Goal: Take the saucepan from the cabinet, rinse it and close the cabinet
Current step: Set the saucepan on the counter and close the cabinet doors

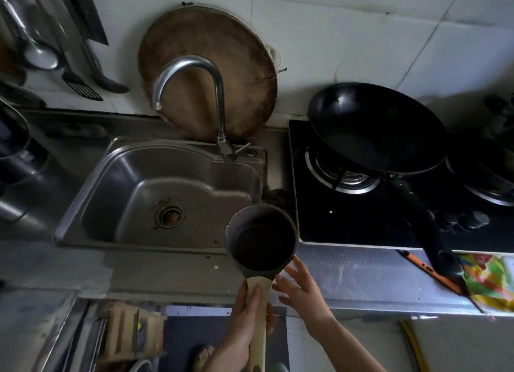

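Observation:
A small dark saucepan with a pale wooden handle hangs upright over the counter's front edge, just right of the steel sink. My left hand is wrapped around the handle. My right hand hovers beside the handle with fingers spread, holding nothing. The tap arches over the sink and no water runs from it. Below the counter, the cabinet door at the lower left stands open, with a wooden rack on its inner side.
A black frying pan rests on the gas hob at right, its long handle reaching toward the counter edge. A round wooden board leans on the wall behind the tap. Utensils hang at upper left. A colourful cloth lies at far right.

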### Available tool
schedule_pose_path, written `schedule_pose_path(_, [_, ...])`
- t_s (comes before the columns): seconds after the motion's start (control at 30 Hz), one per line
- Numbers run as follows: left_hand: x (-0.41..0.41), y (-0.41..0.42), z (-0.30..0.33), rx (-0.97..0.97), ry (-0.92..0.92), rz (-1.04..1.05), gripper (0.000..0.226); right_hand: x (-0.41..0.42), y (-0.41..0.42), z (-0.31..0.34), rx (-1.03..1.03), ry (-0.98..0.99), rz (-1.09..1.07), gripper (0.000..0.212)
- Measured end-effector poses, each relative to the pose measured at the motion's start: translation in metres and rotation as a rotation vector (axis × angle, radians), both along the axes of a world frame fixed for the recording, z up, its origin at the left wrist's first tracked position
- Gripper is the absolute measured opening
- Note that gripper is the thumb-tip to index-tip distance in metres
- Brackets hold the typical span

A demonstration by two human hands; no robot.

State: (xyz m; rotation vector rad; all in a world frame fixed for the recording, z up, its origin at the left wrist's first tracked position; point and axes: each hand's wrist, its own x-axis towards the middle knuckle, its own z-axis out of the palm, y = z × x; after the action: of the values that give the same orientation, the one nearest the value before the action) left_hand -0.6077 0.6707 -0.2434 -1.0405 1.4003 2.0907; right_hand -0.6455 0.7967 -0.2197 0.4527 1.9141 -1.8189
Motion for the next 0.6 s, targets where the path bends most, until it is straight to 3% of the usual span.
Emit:
schedule_pose_path(0.17, [0.003,0.005,-0.008,0.018,-0.027,-0.028,0.039,0.004,0.005,-0.004,-0.015,-0.022,0.001,0.067])
schedule_pose_path(0.6, [-0.001,0.006,-0.021,-0.039,-0.046,-0.109,0.015,0.013,0.006,-0.013,-0.053,-0.076,-0.075,0.068])
